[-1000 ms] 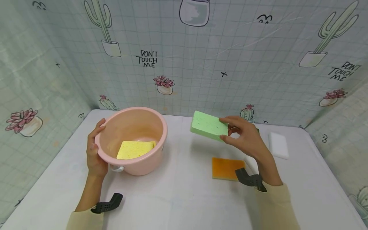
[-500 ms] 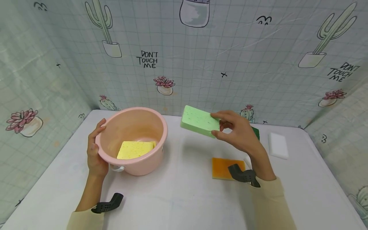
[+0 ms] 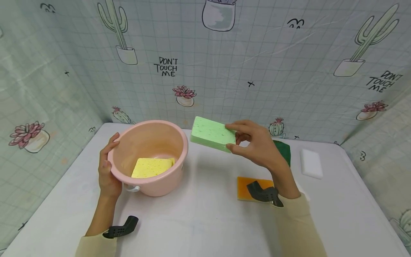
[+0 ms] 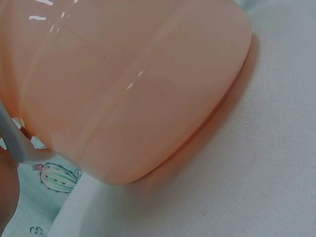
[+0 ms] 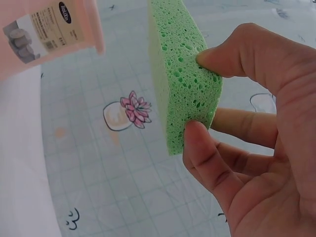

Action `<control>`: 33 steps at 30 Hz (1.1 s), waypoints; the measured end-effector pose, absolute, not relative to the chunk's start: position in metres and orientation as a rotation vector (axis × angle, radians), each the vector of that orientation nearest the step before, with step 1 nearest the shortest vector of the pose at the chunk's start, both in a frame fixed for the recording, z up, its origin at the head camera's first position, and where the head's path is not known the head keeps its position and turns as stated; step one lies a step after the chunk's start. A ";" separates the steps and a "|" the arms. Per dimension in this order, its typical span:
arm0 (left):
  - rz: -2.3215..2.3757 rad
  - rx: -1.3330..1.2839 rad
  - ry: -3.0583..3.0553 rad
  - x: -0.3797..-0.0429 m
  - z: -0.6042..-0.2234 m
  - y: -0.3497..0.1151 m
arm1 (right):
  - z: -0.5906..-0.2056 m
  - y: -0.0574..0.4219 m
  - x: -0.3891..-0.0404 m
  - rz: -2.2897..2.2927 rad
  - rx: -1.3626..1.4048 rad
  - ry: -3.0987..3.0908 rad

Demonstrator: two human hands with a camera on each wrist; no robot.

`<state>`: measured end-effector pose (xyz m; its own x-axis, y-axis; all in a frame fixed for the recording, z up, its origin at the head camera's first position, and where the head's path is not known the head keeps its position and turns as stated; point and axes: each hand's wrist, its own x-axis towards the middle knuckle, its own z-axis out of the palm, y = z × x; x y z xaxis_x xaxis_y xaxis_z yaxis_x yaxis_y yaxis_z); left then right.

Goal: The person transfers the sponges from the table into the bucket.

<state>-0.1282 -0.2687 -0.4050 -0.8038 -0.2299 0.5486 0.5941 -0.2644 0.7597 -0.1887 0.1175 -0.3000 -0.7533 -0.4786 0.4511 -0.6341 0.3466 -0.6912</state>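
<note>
My right hand [image 3: 253,142] pinches a light green sponge [image 3: 212,132] by its right end, thumb on one side and fingers on the other, held above the table just right of the bucket. The right wrist view shows the green sponge [image 5: 185,69] close up, full of small pores. My left hand [image 3: 109,169] grips the left rim of a pink bucket [image 3: 165,184], which leans a little toward me. Inside the bucket lies a yellow sponge [image 3: 151,167]. In the left wrist view the wall of the pink bucket [image 4: 138,89] fills most of the picture.
An orange sponge [image 3: 245,184] lies on the white table [image 3: 205,228], partly covered by my right wrist. Behind my right arm is a dark green pad [image 3: 284,151], with a white block [image 3: 310,163] to its right. A printed curtain [image 3: 224,71] stands behind the table.
My right hand has carried the green sponge to the left and slightly up, closer to the bucket. More of the dark green pad shows now. My left hand and the bucket stay put.
</note>
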 end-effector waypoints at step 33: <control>-2.075 -0.471 -1.477 -0.128 -0.406 -0.268 | -0.301 0.043 -0.187 1.490 1.119 -2.435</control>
<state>-0.1283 -0.2677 -0.4055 -0.7905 -0.2276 0.5685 0.6117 -0.2498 0.7506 -0.1867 0.0434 -0.3014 -0.7311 -0.5425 0.4138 -0.6152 0.2621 -0.7435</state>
